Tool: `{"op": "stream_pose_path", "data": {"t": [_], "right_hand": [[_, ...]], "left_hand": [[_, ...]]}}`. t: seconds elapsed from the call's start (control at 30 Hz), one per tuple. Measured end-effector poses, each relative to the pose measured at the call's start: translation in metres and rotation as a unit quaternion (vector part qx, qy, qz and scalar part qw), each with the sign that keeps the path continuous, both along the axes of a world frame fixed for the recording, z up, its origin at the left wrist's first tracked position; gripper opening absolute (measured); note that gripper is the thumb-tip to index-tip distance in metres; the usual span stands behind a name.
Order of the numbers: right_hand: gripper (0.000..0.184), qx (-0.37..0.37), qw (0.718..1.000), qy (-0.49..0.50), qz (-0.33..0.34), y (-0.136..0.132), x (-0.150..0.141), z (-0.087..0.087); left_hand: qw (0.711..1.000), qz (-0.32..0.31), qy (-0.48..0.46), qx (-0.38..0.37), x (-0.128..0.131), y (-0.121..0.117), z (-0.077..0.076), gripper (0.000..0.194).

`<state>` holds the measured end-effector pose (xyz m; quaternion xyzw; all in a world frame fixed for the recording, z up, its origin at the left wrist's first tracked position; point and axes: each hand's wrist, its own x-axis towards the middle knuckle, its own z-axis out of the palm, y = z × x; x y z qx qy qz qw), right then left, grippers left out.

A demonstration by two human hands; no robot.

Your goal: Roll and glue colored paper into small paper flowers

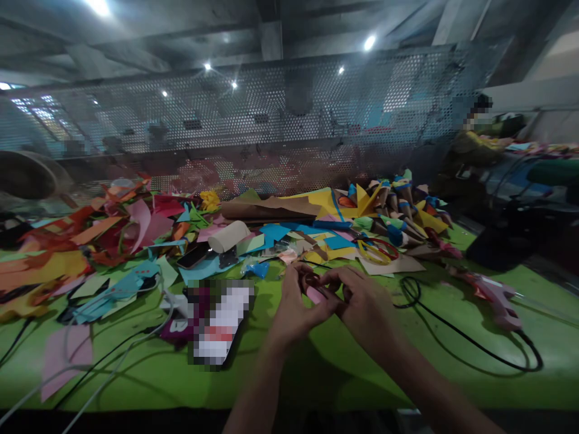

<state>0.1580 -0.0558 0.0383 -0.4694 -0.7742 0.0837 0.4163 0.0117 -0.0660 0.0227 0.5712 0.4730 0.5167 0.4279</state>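
Both hands meet over the green table, around a small pink piece [315, 295] that looks like paper or felt. My left hand [296, 301] is closed, with its thumb and fingers curled about the piece. My right hand [357, 295] pinches at the same piece from the other side. Something dark brown shows between the fingers just above the pink, but its kind is hidden. Just beyond the fingers lie a small blue item in clear plastic [257, 269] and yellow-handled scissors [377, 252].
A phone with a lit screen [224, 325] lies left of my hands, among cables. On the right rests a pink glue gun [495, 301] with its black cord [465, 337]. Coloured scraps [108, 232] heap along a perforated metal screen [271, 132]. A person [473, 144] works far right.
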Motion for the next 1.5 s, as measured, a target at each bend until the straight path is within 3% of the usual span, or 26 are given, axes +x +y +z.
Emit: {"op": "stream_pose_path", "data": {"t": [0.2,0.47,0.9,1.07,1.3,1.5], "right_hand": [[0.008,-0.031,0.999,0.012,-0.003,0.0,0.001,0.0],[0.008,0.003,0.999,-0.025,-0.046,-0.002,0.0,-0.001],[0.008,-0.021,0.999,0.022,0.021,-0.001,0.004,-0.003],[0.011,0.018,0.996,-0.087,0.021,-0.002,0.002,0.01],[0.011,0.071,0.964,-0.25,0.051,0.005,0.003,0.03],[0.009,0.024,0.932,-0.359,0.036,0.006,-0.004,0.052]], "left_hand": [[1.0,-0.002,0.0,-0.003,-0.001,0.001,-0.002,0.054],[1.0,0.003,-0.003,-0.003,0.0,0.001,-0.002,0.056],[0.999,-0.036,-0.026,-0.01,-0.002,-0.002,0.004,0.051],[0.998,-0.054,-0.024,-0.005,-0.003,-0.001,0.002,0.05],[0.998,-0.068,-0.009,-0.016,-0.002,-0.002,0.005,0.044],[0.997,-0.071,-0.03,-0.005,-0.001,0.001,-0.001,0.047]]}}
